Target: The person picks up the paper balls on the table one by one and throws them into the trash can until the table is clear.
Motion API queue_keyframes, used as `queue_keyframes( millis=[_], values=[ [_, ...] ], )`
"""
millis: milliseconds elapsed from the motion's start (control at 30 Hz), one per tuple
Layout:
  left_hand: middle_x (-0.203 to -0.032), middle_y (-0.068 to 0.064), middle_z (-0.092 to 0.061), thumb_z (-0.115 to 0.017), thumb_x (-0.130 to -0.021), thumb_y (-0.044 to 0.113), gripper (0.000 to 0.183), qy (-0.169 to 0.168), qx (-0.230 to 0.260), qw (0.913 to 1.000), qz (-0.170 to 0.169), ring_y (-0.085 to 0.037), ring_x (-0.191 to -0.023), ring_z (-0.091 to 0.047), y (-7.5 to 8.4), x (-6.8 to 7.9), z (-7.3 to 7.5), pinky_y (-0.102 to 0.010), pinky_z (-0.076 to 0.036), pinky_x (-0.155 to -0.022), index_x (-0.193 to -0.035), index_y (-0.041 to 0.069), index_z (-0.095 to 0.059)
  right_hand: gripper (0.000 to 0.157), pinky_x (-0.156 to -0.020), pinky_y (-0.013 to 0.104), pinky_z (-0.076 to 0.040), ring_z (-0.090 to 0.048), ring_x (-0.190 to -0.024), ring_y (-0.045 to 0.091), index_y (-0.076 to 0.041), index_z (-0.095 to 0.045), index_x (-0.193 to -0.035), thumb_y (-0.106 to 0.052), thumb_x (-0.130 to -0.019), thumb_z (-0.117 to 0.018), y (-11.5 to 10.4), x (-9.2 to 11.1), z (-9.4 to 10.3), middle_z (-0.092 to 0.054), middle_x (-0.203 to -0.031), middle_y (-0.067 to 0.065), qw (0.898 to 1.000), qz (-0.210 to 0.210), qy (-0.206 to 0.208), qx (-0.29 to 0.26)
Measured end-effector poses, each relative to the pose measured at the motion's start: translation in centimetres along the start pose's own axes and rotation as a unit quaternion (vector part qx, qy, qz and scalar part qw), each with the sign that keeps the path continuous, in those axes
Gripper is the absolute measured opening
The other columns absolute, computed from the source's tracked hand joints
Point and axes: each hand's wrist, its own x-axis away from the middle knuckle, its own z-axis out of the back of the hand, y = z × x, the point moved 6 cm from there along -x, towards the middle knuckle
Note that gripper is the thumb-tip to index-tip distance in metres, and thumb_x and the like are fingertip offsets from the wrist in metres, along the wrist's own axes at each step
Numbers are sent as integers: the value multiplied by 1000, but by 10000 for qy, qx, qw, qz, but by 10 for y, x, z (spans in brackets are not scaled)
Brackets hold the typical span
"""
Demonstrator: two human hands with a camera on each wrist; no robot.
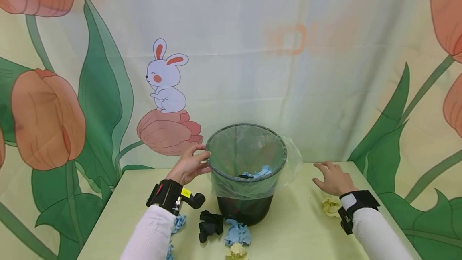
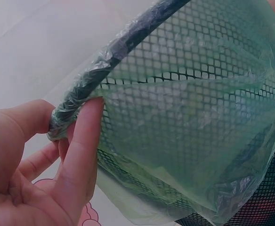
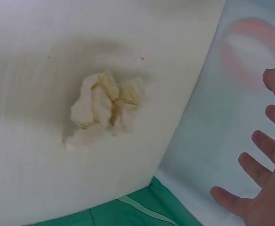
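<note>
A black mesh wastebasket (image 1: 245, 210) stands on the table, lined with a thin greenish plastic bag (image 1: 249, 189) folded over its rim. My left hand (image 1: 190, 165) holds the wastebasket's rim at its left side; in the left wrist view the thumb and fingers (image 2: 83, 136) grip the bag-covered edge. Light blue crumpled paper (image 1: 262, 171) and something black lie inside. To the right, my right hand (image 1: 333, 179) is held in the air with fingers spread and nothing in them. Close by it, a pale yellow crumpled paper ball (image 3: 104, 106) lies on the table.
In front of the wastebasket lie a black crumpled paper ball (image 1: 210, 226), a blue one (image 1: 238, 232) and a yellow one (image 1: 237, 252). More blue paper (image 1: 179, 224) sits beside the left forearm. A printed curtain (image 1: 234, 71) hangs behind the table (image 1: 296, 228).
</note>
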Motion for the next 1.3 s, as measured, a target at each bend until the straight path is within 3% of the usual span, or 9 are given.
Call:
queue_keyframes(
  millis=[300, 667, 1000, 1300],
  values=[
    [-109, -12, -41, -51, -94, 13, 48, -54, 21, 10000, 50, -19, -81, -57, 0, 0, 1, -31, -56, -77, -137, 11, -30, 54, -70, 66, -46, -45, -110, 50, -5, -50, -129, -31, -83, -63, 21, 19, -26, -45, -126, 27, 9993, -304, -166, -171],
    [-108, -11, -40, -51, -94, 14, 47, -75, 10, 10000, 10, -19, -82, -54, -1, 0, 1, -31, -56, -77, -136, 10, -31, 57, -77, 73, -38, -38, -116, 54, -3, -48, -130, -32, -83, -63, 33, 44, -61, -39, -133, 30, 9949, -641, -684, -377],
    [-109, -12, -40, -51, -94, 13, 46, -77, 49, 10000, 24, -20, -82, -54, -1, 0, 0, -31, -56, -77, -136, 10, -31, 64, -82, 75, -34, -31, -121, 55, -4, -43, -134, -36, -83, -63, 45, 64, -105, -34, -135, 32, 9766, -1241, -1595, -735],
    [-114, -12, -37, -51, -94, 14, 48, -64, 34, 10000, 12, -21, -83, -50, -1, 0, 1, -30, -56, -77, -137, 11, -30, 56, -73, 61, -47, -49, -99, 47, -6, -51, -127, -29, -79, -69, 44, 71, -120, -44, -119, 25, 9792, -1184, -1367, -914]
  ],
)
